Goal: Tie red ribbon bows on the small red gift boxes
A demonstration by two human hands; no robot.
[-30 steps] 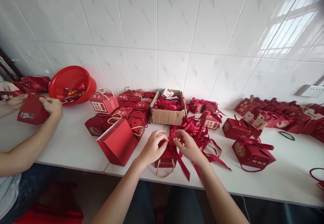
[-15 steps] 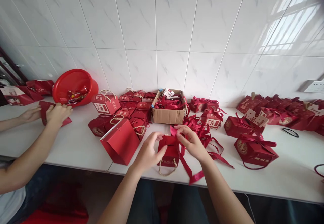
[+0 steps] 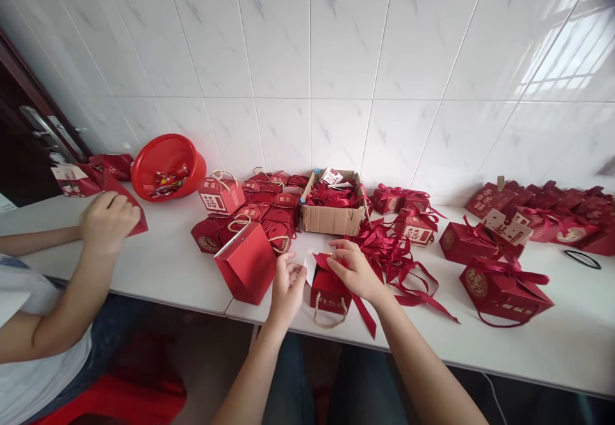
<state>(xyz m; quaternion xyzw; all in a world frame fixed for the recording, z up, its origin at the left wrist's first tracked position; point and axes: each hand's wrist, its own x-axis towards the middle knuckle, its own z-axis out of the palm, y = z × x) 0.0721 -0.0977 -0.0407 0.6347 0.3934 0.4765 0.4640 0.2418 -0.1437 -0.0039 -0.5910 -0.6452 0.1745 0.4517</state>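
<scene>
A small red gift box (image 3: 329,289) with a rope handle stands at the front edge of the white table (image 3: 158,265). Its top flaps are open, showing a white inside. My left hand (image 3: 287,282) pinches the left flap with curled fingers. My right hand (image 3: 354,271) presses on the box top and pinches a red ribbon (image 3: 365,313) that hangs over the table edge.
A taller red box (image 3: 246,270) stands left of mine. Behind it lie several red boxes (image 3: 262,210) and a cardboard box (image 3: 331,215) of ribbons. Loose ribbons (image 3: 398,261) and tied boxes (image 3: 504,287) lie to the right. At the left, another person's hand (image 3: 108,220) holds red card near a red bowl (image 3: 166,165).
The view has shifted left. My hands dropped from the ribbon onto the box top, whose flaps are now open. The other person's hands flattened their red card on the table.
</scene>
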